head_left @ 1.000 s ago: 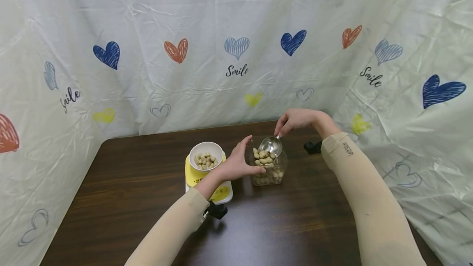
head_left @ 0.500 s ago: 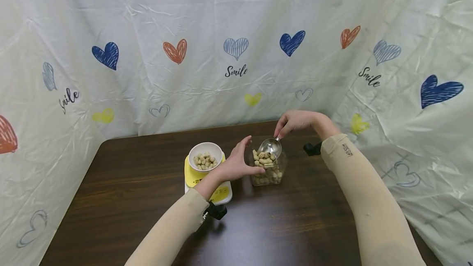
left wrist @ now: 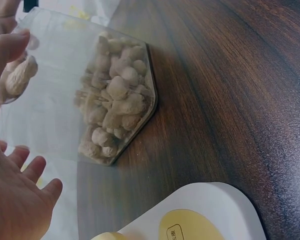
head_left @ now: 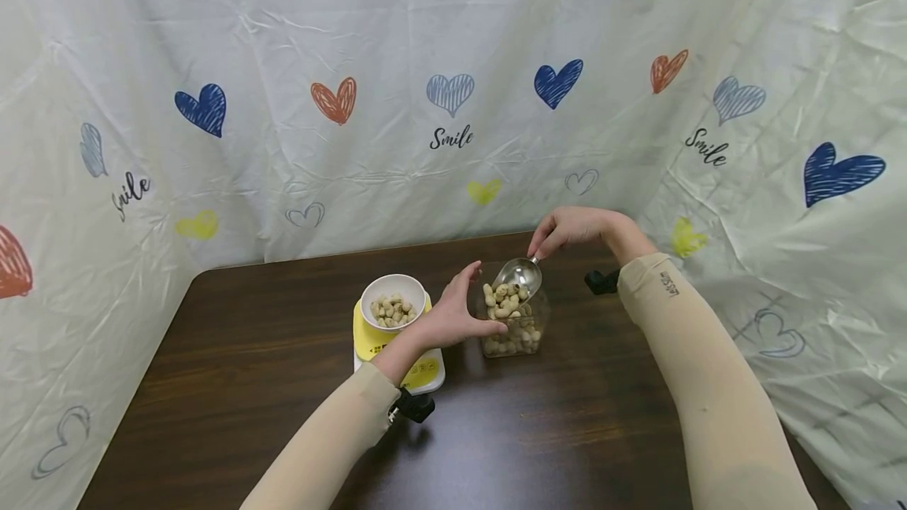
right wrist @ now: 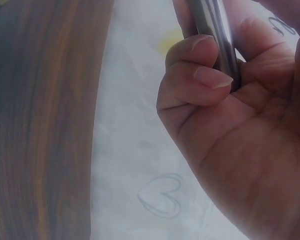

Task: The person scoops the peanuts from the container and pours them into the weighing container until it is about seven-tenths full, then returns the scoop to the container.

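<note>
My left hand (head_left: 457,313) holds a clear plastic container (head_left: 543,312) of unshelled peanuts, thumb on the near wall and fingers spread at the far side. In the left wrist view, peanuts (left wrist: 115,95) show through the wall of the upright container. My right hand (head_left: 570,230) grips a metal scoop (head_left: 520,272) by its handle from above. The scoop is tilted down inside the container's mouth, with peanuts at its lip. In the right wrist view the fingers curl round the handle (right wrist: 217,30). A white bowl (head_left: 394,282) with some peanuts sits left of the container.
The bowl stands on a yellow and white kitchen scale (head_left: 434,378), partly covered by my left forearm. All of it is on a dark wooden table (head_left: 234,368). A white curtain (head_left: 383,179) with printed hearts hangs behind the table and along its sides.
The right hand and the scoop have risen slightly, and the peanuts at the scoop's lip have shifted. The left hand keeps its hold on the container.
</note>
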